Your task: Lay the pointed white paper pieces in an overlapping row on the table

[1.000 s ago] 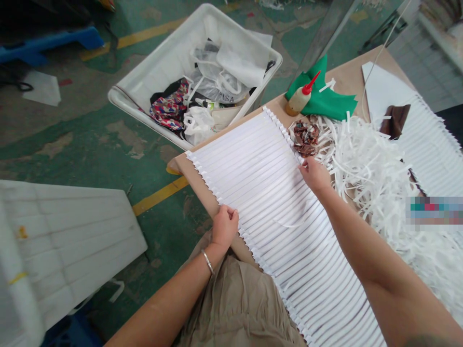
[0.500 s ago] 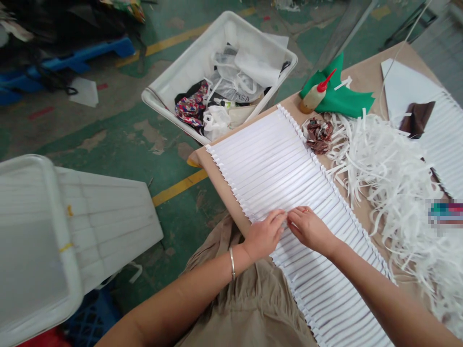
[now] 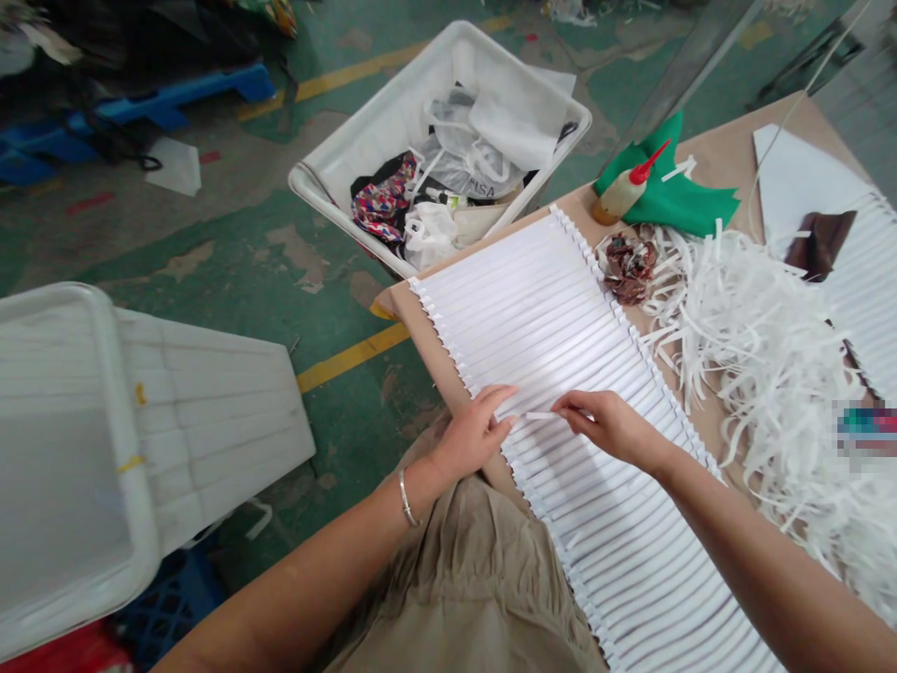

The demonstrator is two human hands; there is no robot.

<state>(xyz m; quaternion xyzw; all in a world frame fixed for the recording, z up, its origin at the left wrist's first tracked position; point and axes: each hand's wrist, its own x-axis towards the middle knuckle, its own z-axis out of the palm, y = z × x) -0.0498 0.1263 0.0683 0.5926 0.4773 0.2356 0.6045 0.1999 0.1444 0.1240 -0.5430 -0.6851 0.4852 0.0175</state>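
Note:
A long row of overlapping white sheets or strips (image 3: 519, 308) covers the near side of the table, with small curled tabs along both edges. My right hand (image 3: 609, 422) pinches one end of a short white strip (image 3: 538, 416) over this row. The strip's other end points toward my left hand (image 3: 476, 432), which rests at the row's left edge, thumb and fingers apart, a bangle on its wrist. A big heap of loose white strips (image 3: 763, 346) lies to the right of the row.
On the brown-topped table (image 3: 721, 140) stand a glue bottle with a red nozzle (image 3: 622, 194), green cloth (image 3: 687, 198) and a crumpled brown bundle (image 3: 629, 265). Beyond its edge is a white bin (image 3: 336, 159) with bags inside. Another white bin (image 3: 210, 402) stands at left.
My hands, close together before, have drawn apart. The left has moved left and its fingers have spread; a white strip now shows stretching from the right hand's fingers.

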